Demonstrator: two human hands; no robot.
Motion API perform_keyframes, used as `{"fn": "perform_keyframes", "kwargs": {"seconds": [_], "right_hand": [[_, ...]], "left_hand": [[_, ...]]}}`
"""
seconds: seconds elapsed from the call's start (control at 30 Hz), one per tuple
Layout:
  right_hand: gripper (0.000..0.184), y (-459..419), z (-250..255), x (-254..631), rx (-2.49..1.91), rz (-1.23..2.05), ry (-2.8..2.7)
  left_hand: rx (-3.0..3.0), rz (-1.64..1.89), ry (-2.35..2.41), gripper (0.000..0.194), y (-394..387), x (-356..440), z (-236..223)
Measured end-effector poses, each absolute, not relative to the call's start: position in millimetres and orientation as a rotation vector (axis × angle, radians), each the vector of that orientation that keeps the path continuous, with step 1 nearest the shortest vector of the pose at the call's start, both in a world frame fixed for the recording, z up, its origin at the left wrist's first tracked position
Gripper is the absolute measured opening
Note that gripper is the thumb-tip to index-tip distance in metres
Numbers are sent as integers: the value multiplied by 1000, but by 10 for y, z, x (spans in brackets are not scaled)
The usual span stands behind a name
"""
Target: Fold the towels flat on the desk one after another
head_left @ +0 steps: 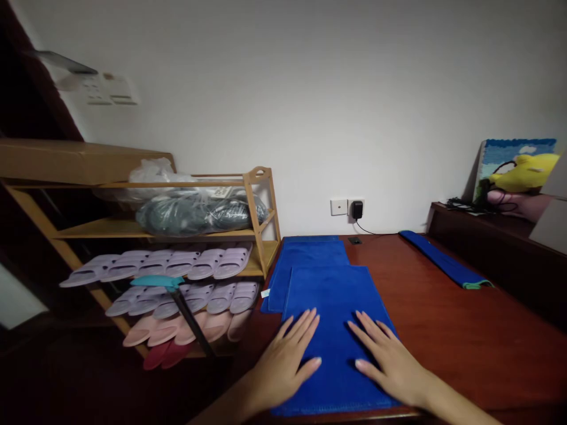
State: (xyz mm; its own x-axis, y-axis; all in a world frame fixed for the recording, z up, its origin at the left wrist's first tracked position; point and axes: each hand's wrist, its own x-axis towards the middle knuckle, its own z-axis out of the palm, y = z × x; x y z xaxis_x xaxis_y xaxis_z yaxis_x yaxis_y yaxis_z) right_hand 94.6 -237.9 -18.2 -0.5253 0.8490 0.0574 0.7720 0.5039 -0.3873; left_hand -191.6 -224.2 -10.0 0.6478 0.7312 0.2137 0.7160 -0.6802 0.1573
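A blue cloth (334, 330) lies spread flat at the front of the reddish-brown table (443, 330). My left hand (286, 360) rests on its left side, fingers stretched out and pointing forward. On the right side lies my right hand (387, 360), palm down with its fingers spread. Neither hand grips anything. Behind this cloth, and partly covered by it, more blue cloths (310, 251) lie in an overlapping layer, with a small white tag at the left edge. A long folded blue cloth (443, 260) with a green edge lies farther right.
Left of the table stands a wooden rack (261, 236) with several slippers (230, 260), a plastic-wrapped bundle (199, 209) and a cardboard box (84, 162). A black plug (357, 209) sits in the wall socket. A yellow plush toy (525, 174) is on the raised ledge at right.
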Motion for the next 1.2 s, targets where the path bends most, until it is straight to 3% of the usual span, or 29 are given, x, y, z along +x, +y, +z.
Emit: {"fn": "perform_keyframes", "kwargs": {"seconds": [0.3, 0.6, 0.73, 0.87, 1.1, 1.2], "right_hand": [[62, -2680, -165, 1078, -1361, 497, -2514], [62, -2798, -149, 1400, -1321, 636, -2473], [56, -2280, 29, 1559, -1342, 636, -2280], [51, -1310, 59, 1532, -1665, 505, -2089], [44, -386, -318, 1229, -1917, 338, -1859], [34, -247, -452, 1183, -1926, 302, -1836]], "left_hand": [[2768, 276, 1242, 71, -2517, -2145, -64], [2702, 263, 1272, 60, -2621, -2354, -5], [2630, 503, 1412, 52, -2061, -2377, 202], [2415, 709, 1708, 36, -1111, -2247, 325], [2251, 745, 1974, 32, -296, -2039, -71], [2263, 742, 1944, 20, -202, -2097, -207]]}}
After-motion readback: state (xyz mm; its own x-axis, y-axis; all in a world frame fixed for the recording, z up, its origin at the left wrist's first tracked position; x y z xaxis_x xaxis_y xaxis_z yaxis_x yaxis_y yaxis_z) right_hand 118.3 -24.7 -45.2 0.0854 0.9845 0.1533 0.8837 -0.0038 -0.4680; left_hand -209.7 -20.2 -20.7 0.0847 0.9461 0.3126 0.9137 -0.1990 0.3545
